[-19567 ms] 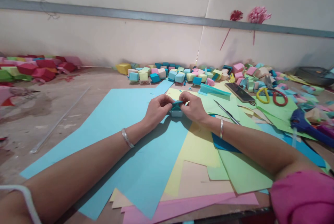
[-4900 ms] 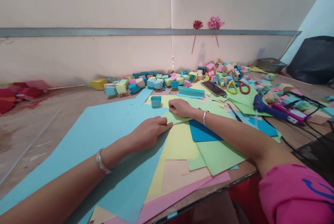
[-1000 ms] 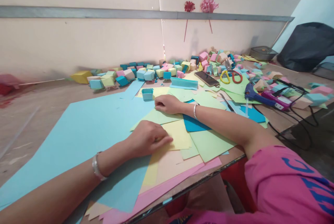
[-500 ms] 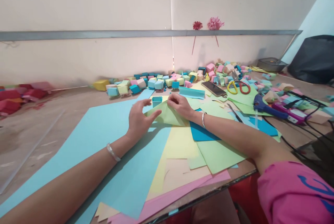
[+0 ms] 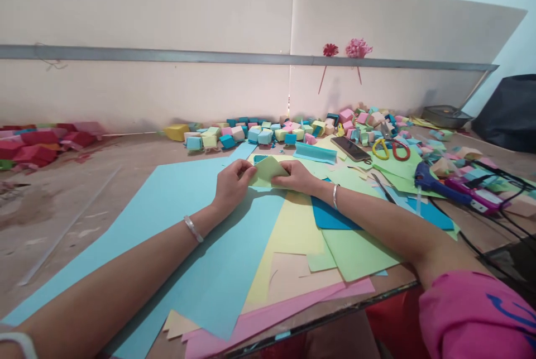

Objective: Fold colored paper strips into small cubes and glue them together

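Observation:
Between my two hands is a sheet of light green paper (image 5: 268, 171), bent to a peak at its top. My left hand (image 5: 234, 185) pinches its left edge between thumb and fingers. On the other side, my right hand (image 5: 296, 176) grips the right edge. A small blue paper box (image 5: 260, 158) sits just behind the green paper, mostly covered by it. Beneath both hands lie a large light blue sheet (image 5: 192, 208) and a yellow sheet (image 5: 288, 225). A dark blue paper piece (image 5: 333, 215) lies under my right forearm.
Several small coloured paper boxes (image 5: 263, 137) line the wall. To the right are a phone (image 5: 350, 148), scissors (image 5: 390, 149), a cutter knife (image 5: 383, 187) and a blue glue gun (image 5: 439, 185) with cables. Red boxes (image 5: 37, 144) lie far left. Pink sheets (image 5: 268, 314) reach the near table edge.
My left hand has closed from an open pose onto the green paper's left edge. The paper is now folded up smaller between both hands. The camera view has shifted slightly left.

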Demonstrator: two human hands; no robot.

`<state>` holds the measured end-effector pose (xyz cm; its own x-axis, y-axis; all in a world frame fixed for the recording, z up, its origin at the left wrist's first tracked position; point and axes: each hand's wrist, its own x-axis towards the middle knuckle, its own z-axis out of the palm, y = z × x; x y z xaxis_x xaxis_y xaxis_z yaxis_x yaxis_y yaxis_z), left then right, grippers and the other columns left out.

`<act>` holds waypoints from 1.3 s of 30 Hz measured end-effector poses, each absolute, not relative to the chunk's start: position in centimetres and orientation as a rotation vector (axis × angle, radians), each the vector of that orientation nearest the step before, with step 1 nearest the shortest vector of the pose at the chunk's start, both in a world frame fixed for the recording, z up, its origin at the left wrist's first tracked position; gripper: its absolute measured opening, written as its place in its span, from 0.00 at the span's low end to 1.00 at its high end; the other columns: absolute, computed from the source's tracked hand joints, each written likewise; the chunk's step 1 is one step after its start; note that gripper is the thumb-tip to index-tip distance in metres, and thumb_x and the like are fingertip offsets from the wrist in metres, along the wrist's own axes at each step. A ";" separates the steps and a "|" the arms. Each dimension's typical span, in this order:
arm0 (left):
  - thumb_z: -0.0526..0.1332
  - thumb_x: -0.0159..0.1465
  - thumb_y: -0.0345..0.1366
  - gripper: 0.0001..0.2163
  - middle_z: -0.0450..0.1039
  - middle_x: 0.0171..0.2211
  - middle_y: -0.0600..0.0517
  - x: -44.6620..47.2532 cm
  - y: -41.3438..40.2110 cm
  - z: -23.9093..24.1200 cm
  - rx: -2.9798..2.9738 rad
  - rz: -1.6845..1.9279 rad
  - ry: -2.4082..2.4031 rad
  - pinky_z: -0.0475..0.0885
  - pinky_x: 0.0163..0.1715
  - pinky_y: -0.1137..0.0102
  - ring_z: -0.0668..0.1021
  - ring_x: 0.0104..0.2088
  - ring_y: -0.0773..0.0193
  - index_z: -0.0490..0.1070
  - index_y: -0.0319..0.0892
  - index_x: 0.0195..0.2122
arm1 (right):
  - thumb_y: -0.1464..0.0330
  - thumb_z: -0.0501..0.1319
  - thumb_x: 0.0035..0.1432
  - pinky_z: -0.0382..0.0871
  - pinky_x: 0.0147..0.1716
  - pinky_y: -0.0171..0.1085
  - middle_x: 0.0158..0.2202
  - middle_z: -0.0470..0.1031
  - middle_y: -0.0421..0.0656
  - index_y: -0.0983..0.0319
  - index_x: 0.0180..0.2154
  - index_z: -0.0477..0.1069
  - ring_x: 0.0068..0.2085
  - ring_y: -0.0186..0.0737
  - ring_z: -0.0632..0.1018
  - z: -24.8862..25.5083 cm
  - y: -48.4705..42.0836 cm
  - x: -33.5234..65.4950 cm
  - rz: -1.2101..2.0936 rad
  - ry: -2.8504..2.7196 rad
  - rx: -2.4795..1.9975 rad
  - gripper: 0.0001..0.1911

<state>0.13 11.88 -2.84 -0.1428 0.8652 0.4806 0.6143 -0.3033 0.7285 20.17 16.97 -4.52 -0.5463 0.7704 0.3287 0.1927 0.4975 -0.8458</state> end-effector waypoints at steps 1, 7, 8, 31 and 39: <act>0.61 0.56 0.41 0.08 0.70 0.22 0.55 0.0 12.1 -2.9 1.835 1.445 1.676 0.63 0.28 0.72 0.70 0.26 0.65 0.71 0.43 0.26 | 0.65 0.64 0.47 0.59 0.24 0.30 0.23 0.70 0.35 0.64 0.28 0.70 0.26 0.32 0.69 -4.4 17.0 20.1 1.015 -2.023 -0.801 0.09; 0.64 0.53 0.42 0.09 0.70 0.22 0.55 -0.9 13.3 -3.4 1.579 1.576 1.593 0.64 0.25 0.73 0.69 0.24 0.67 0.72 0.42 0.27 | 0.71 0.63 0.44 0.57 0.22 0.30 0.16 0.69 0.35 0.62 0.20 0.65 0.21 0.30 0.68 -4.4 16.8 20.0 0.988 -1.939 -0.905 0.08; 0.64 0.53 0.44 0.10 0.71 0.23 0.55 -1.0 13.4 -3.4 1.530 1.600 1.562 0.64 0.24 0.73 0.69 0.24 0.68 0.71 0.41 0.28 | 0.71 0.63 0.45 0.58 0.22 0.31 0.17 0.70 0.35 0.62 0.21 0.65 0.20 0.31 0.69 -4.5 16.8 20.0 1.003 -1.907 -0.914 0.07; 0.66 0.54 0.52 0.20 0.72 0.22 0.50 -2.2 14.7 -3.8 1.042 1.732 1.288 0.63 0.15 0.79 0.70 0.18 0.74 0.68 0.38 0.25 | 0.66 0.66 0.47 0.64 0.17 0.29 0.18 0.73 0.39 0.64 0.27 0.71 0.18 0.29 0.70 -4.3 15.6 19.2 1.330 -1.651 -0.799 0.08; 0.58 0.61 0.55 0.23 0.74 0.40 0.49 -2.3 14.0 -3.5 1.321 1.817 1.117 0.72 0.25 0.76 0.76 0.31 0.69 0.72 0.44 0.49 | 0.68 0.66 0.45 0.62 0.15 0.27 0.26 0.77 0.37 0.61 0.54 0.63 0.20 0.30 0.73 -4.3 15.6 19.4 1.361 -1.577 -0.780 0.33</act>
<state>-2.32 13.96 -3.46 -0.3055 0.8519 0.4254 -0.0046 -0.4481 0.8940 19.37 15.56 -4.30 -0.4103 0.8855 0.2180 -0.0866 0.2002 -0.9759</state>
